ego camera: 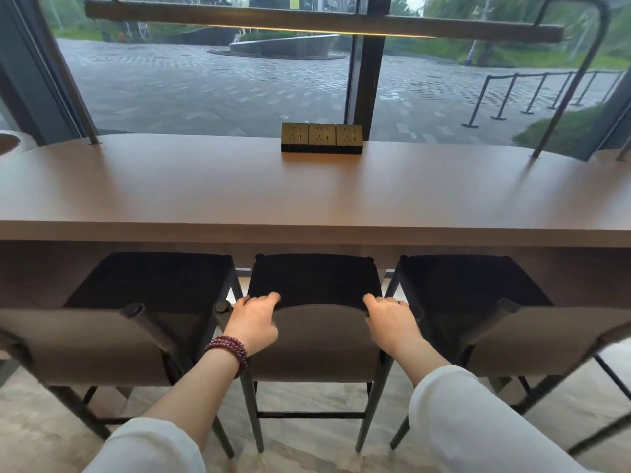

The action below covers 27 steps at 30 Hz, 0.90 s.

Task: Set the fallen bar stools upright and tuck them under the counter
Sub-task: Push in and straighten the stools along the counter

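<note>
Three bar stools, upright at a window counter; middle stool held by both hands.

Item: middle bar stool (316, 339), standing on its legs, the far edge of its dark seat at the near lip of the wooden counter (239, 189), tan backrest on the near side. Left hand (254, 324), fingers curled over the left end of the backrest's top edge, gripping it; dark red bead bracelet (228, 351) on that wrist. Right hand (392, 322), fingers curled likewise over the right end of the same edge, gripping it. Left bar stool (102, 343) and right bar stool (546, 339), upright just beside the middle one, seats reaching the counter's lip. Brass-faced socket block (321, 138) at the counter's far edge, against the window.
</note>
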Motion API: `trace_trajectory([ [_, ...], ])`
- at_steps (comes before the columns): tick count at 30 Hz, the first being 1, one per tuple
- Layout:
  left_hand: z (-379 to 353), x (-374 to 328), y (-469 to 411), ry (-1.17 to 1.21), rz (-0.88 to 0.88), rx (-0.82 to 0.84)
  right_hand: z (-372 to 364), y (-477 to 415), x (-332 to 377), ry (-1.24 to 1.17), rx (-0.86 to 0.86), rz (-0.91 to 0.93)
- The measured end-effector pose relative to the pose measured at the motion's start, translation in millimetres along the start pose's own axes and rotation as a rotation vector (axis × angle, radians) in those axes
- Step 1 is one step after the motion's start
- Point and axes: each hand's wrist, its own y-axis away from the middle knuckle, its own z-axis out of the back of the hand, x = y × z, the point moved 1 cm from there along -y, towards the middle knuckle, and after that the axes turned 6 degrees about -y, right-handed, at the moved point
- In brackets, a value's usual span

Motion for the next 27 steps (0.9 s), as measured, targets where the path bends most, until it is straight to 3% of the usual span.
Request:
trace_trajectory([
  [9,10.4,-92.4,-2.5,0.207,-0.215,-0.173,23.6,45.6,-29.1,-0.185,-0.26,0.032],
  [16,11.5,-209.8,-4.6,0.282,-0.344,-0.187,49.9,104.0,-129.6,-0.239,-0.368,-0.087],
  [27,-20.2,-395.2,-19.0,0.295,-0.365,-0.13,71.4,168.4,-302.3,-0.28,-0.231,-0.251],
])
